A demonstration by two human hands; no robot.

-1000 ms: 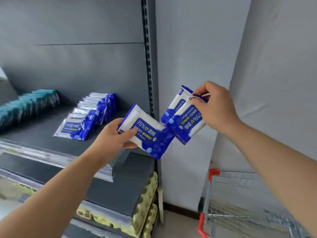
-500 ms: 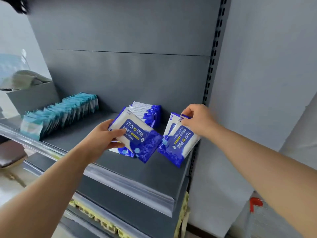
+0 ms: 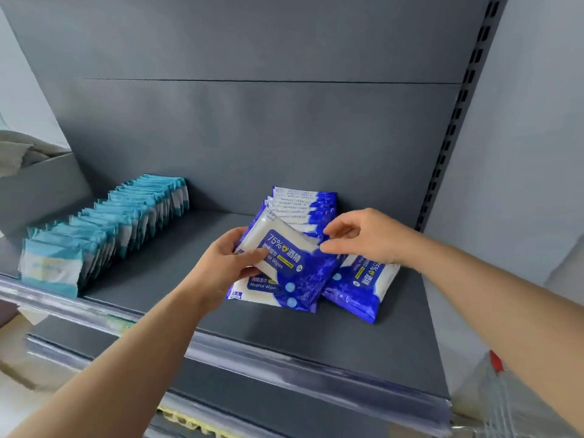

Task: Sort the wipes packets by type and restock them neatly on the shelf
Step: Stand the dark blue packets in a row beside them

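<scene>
My left hand [image 3: 226,263] grips a blue-and-white alcohol wipes packet [image 3: 292,254] by its left end, holding it over the front of a row of matching blue packets [image 3: 303,205] on the grey shelf [image 3: 363,339]. My right hand [image 3: 363,237] hovers beside that packet with fingers apart, the fingertips at its right edge. Below the right hand, blue packets [image 3: 363,287] lie flat on the shelf, printed upside down. Another blue packet [image 3: 268,292] lies flat under the held one. A long row of teal packets [image 3: 104,229] stands at the left.
The shelf's clear plastic front rail [image 3: 284,358] runs along the near edge. A perforated upright [image 3: 455,121] bounds the shelf on the right, with a pale wall beyond. A shopping cart with a red corner [image 3: 496,363] is at the lower right. A grey box [image 3: 34,181] stands at far left.
The right hand has laid its blue packets flat on the shelf and let go. The left hand moved its packet right, over the front of the blue row. The view shifted left and closer.
</scene>
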